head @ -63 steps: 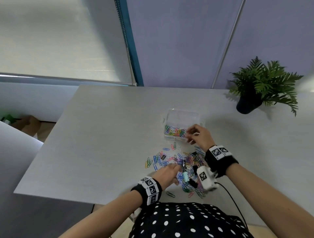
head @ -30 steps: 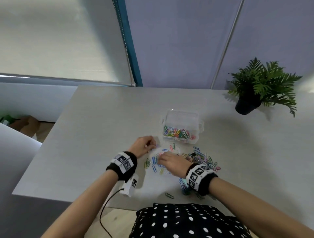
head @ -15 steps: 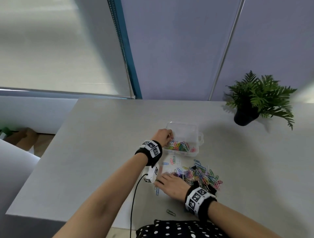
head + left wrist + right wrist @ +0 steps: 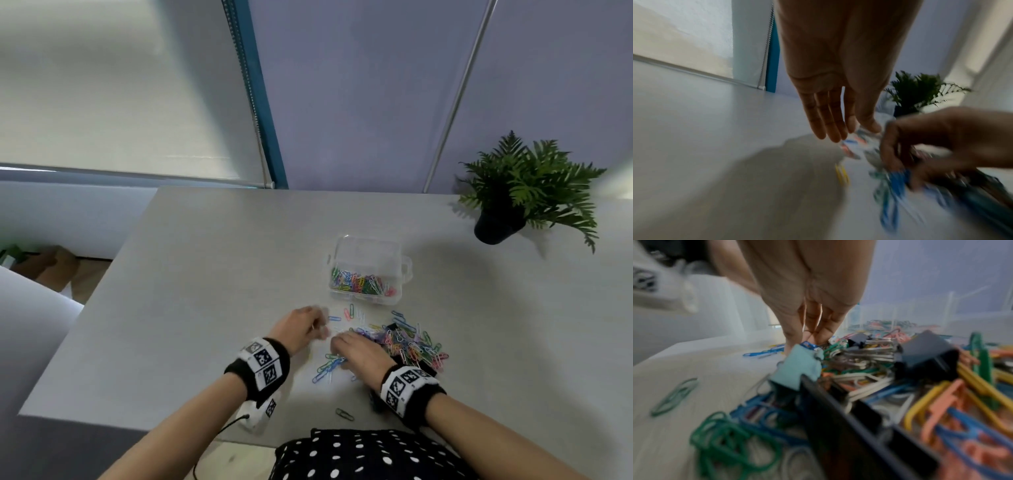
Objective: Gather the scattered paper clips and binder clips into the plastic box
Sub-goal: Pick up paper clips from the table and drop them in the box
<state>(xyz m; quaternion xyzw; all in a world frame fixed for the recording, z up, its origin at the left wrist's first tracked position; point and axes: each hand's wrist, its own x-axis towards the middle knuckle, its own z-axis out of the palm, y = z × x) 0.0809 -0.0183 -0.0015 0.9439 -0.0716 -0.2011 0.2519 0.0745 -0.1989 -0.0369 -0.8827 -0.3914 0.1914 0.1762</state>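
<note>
A clear plastic box (image 4: 370, 247) stands open mid-table with coloured paper clips (image 4: 363, 285) in its near part. A pile of scattered paper clips (image 4: 412, 344) and black binder clips (image 4: 394, 328) lies in front of it. My left hand (image 4: 306, 327) hovers just left of the pile, fingers straight and holding nothing (image 4: 851, 133). My right hand (image 4: 356, 349) is on the pile's left edge, fingertips pinching blue paper clips (image 4: 809, 339). A pale teal binder clip (image 4: 799, 368) and a black binder clip (image 4: 929, 353) lie close under that wrist.
A potted fern (image 4: 524, 195) stands at the back right of the grey table (image 4: 205, 308). One lone paper clip (image 4: 344, 414) lies near the front edge. A white wrist device with a cable (image 4: 260, 413) hangs under my left wrist.
My left hand has come back from the box to the table beside the pile, now with straight fingers. My right hand has stayed at the pile's left edge, closing its fingertips on clips.
</note>
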